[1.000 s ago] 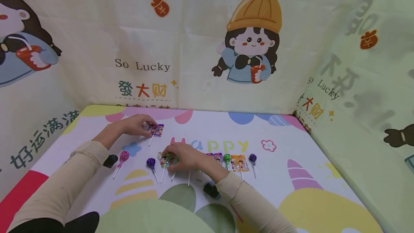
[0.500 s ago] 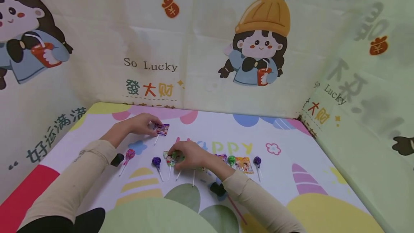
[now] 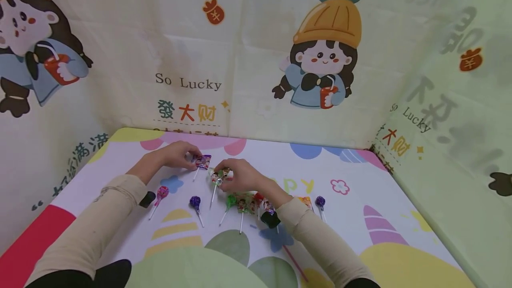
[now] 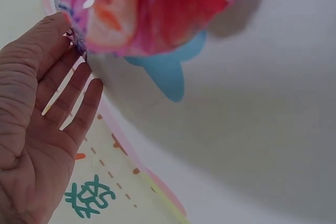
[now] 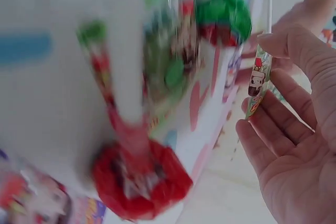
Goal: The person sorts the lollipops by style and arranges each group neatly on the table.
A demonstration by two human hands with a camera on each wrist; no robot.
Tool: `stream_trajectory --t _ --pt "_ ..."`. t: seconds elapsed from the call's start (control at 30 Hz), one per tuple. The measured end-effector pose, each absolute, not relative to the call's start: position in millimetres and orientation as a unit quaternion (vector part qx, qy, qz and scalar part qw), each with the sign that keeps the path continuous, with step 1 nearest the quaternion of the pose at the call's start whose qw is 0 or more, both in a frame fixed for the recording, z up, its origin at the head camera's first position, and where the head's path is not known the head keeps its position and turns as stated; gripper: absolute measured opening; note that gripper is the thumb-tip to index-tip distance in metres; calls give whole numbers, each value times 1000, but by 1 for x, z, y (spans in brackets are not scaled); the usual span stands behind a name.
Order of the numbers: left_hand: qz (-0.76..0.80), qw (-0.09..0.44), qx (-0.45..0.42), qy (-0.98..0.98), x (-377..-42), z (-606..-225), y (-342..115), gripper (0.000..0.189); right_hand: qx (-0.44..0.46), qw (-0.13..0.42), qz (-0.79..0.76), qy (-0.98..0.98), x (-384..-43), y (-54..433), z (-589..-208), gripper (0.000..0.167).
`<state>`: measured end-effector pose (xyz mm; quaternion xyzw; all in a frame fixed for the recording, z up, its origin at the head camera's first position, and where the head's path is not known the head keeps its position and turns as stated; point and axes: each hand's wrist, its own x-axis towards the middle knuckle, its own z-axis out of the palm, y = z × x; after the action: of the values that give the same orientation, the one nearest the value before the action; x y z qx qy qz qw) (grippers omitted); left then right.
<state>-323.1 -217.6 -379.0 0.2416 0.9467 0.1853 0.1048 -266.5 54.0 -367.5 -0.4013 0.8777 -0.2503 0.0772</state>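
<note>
My left hand pinches the edge of a flat lollipop in a purple wrapper at the back left of the table, its white stick pointing toward me. Just to its right, my right hand holds a flat lollipop in a clear-and-green printed wrapper between thumb and fingertips. The right wrist view shows that wrapper edge-on in the grip. A pink round lollipop lies close to the left forearm, large in the left wrist view. A purple round lollipop lies in front of the hands.
Below the right hand lie a green round lollipop, a flat green-wrapped one and a red one. The right forearm partly covers an orange-wrapped one. A purple round lollipop lies farther right. A printed curtain stands behind the table.
My right hand has taken the green-wrapped lollipop off the row and moved it back, toward the purple-wrapped one. The green and red lollipops came into view. The left hand stays at the purple-wrapped lollipop.
</note>
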Motion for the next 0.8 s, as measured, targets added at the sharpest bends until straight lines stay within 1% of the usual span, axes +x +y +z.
stream_trajectory --t 0.2,0.4,0.8 --pt "183 105 236 949 -322 -378 -215 46 -364 86 -261 890 -292 52 -370 44" --pt "189 98 226 951 -320 -379 -220 45 -355 91 -270 890 -311 42 -375 44" --pt "195 96 232 948 -322 -379 -217 45 -317 111 -253 907 -324 38 -377 43"
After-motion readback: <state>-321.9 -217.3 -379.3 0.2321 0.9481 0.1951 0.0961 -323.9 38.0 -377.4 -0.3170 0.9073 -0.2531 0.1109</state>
